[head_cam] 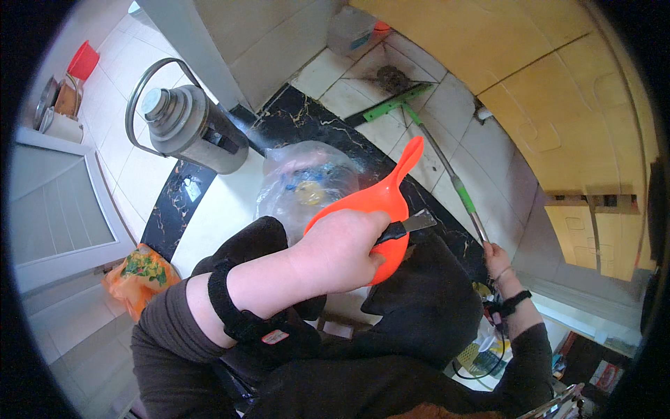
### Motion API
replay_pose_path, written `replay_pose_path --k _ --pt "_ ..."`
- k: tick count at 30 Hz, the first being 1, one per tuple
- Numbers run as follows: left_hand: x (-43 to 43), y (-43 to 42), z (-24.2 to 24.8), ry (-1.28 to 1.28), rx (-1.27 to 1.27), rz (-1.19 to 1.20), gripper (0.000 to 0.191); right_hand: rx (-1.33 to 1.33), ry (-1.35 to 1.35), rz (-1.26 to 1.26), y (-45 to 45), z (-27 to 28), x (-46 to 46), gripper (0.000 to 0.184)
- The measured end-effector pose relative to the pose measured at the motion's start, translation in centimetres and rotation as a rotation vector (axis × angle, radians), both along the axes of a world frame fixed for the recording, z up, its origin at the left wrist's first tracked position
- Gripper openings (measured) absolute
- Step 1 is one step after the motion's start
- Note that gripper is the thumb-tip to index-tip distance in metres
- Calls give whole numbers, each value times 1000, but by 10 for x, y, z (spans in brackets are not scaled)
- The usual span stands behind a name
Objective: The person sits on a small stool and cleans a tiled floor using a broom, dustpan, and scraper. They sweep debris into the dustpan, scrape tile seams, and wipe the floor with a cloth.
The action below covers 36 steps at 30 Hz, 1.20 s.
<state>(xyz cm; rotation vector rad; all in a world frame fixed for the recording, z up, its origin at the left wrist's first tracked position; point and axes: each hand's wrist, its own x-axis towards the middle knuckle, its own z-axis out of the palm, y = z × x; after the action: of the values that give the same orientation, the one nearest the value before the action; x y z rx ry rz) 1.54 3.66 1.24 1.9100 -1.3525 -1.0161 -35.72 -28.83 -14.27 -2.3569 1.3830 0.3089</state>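
Note:
My left hand is closed around a scraper with a black handle and a flat metal blade. The same hand grips the orange plastic scoop above my knees; its looped handle points away from me. On my other side, my right hand holds the metal pole of a floor squeegee with green fittings. The squeegee's green head rests on the white floor tiles, beside a dark patch of dirt. My left fingers are partly hidden behind the scraper handle.
A clear plastic bag with mixed contents lies before my knees. To its left stands a metal vacuum flask with a raised carrying handle. An orange bag is at the left, near a white-framed door. Yellow cabinets line the right.

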Motion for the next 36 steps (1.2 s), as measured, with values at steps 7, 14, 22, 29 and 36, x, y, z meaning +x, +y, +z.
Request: replay_pose_path --k 7,14,22,29,36 --pt "-10 -2 1 -39 4 -32 21 550 -305 -360 28 69 -57 40" --pt "-17 8 -6 -74 97 -69 24 334 -19 -451 92 94 -154 45" --pt "-20 13 -14 -65 97 -145 22 237 -1 -169 91 -16 -85 49" --pt "-21 13 -16 -70 59 -139 18 -107 66 97 62 12 29 43" --pt "-10 21 -17 -91 75 -133 20 -228 90 245 64 149 -62 28"
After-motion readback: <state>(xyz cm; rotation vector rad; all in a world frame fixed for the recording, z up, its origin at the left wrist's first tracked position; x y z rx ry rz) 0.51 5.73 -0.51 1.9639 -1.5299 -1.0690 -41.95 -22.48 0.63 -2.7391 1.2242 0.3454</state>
